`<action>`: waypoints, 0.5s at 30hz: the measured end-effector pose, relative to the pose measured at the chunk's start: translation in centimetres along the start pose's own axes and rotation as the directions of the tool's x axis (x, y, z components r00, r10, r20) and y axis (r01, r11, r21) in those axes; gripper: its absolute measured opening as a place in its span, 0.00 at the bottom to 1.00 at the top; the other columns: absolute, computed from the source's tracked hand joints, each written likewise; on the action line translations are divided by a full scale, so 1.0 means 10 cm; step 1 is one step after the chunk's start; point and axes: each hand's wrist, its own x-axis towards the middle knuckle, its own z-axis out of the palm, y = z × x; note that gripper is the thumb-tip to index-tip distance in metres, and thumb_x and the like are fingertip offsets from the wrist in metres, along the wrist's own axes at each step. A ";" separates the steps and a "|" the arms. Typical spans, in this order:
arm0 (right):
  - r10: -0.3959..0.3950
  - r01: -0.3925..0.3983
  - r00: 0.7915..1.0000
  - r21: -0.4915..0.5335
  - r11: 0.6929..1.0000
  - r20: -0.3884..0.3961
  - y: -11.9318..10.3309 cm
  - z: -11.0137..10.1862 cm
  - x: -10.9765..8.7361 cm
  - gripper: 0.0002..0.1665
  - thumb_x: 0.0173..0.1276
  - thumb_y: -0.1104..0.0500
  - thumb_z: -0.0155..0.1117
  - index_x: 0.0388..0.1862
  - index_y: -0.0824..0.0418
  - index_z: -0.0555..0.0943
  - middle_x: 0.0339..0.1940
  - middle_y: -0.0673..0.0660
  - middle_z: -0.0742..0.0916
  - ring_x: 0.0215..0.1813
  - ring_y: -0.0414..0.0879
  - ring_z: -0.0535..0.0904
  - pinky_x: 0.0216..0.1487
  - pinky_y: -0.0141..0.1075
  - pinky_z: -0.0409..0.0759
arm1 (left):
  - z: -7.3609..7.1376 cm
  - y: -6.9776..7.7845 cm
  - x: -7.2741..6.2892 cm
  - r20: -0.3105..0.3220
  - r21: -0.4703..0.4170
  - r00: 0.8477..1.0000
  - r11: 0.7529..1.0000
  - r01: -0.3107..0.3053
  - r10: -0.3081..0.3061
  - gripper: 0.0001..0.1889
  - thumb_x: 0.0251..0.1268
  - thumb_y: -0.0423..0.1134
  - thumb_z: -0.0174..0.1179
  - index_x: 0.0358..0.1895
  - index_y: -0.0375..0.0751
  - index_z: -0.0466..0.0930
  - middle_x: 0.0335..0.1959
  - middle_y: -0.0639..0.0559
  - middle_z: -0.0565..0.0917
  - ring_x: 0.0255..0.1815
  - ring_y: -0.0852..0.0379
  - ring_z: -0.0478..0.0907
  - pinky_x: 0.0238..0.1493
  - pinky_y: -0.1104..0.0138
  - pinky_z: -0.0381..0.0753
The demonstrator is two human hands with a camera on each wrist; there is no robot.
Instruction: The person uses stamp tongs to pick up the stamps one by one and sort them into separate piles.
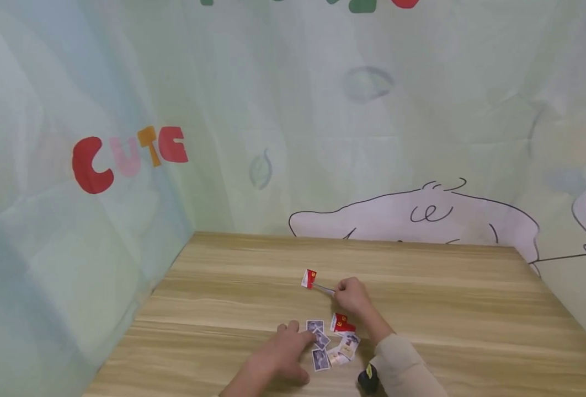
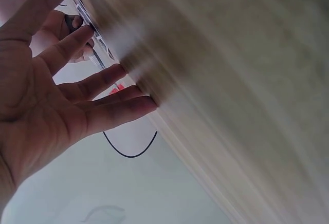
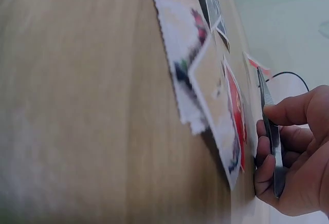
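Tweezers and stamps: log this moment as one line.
right hand: holds tweezers, tip at far red stamp, grip unclear | left hand: spread, at grey stamps | nearer red stamps: by pale stamps

The tweezers (image 3: 277, 154) are silvery dark grey. The far stamp (image 1: 310, 277) is red and white with a yellow emblem; the nearer red stamps (image 1: 342, 323) bear yellow emblems too. Grey-violet stamps (image 1: 320, 359) have white borders — cream stamps (image 1: 350, 345) show dark and reddish patches. Worktop (image 1: 223, 286): light brown, streaky woodgrain. Backdrop (image 1: 303, 110): pale green, its letters (image 1: 88, 171) red, pink, orange.
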 end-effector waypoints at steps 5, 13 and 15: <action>0.005 -0.005 1.000 -0.033 0.999 -0.002 -0.05 0.03 -0.01 0.04 0.52 0.69 0.60 0.26 0.65 0.81 0.22 0.53 0.79 0.27 0.46 0.73 0.27 0.36 0.73 | -0.01 0.00 -0.01 0.002 -0.007 1.000 1.000 0.005 -0.005 0.39 0.28 0.45 0.74 0.56 0.51 0.76 0.44 0.48 0.72 0.41 0.52 0.68 0.39 0.57 0.76; 0.008 -0.009 1.000 -0.059 0.998 -0.004 -0.08 0.02 -0.03 0.03 0.52 0.68 0.61 0.27 0.65 0.81 0.23 0.53 0.80 0.28 0.46 0.73 0.30 0.37 0.74 | -0.03 0.01 -0.01 -0.001 -0.009 1.000 1.000 0.007 -0.007 0.38 0.28 0.44 0.74 0.56 0.50 0.76 0.44 0.48 0.71 0.41 0.52 0.67 0.40 0.57 0.76; 0.008 -0.008 1.000 -0.058 0.998 0.000 -0.09 0.01 -0.05 0.03 0.51 0.68 0.61 0.27 0.65 0.81 0.23 0.53 0.80 0.28 0.47 0.73 0.30 0.37 0.74 | -0.02 0.02 -0.02 -0.001 -0.011 1.000 1.000 0.006 -0.006 0.38 0.28 0.44 0.74 0.56 0.50 0.76 0.44 0.48 0.71 0.41 0.52 0.67 0.39 0.57 0.76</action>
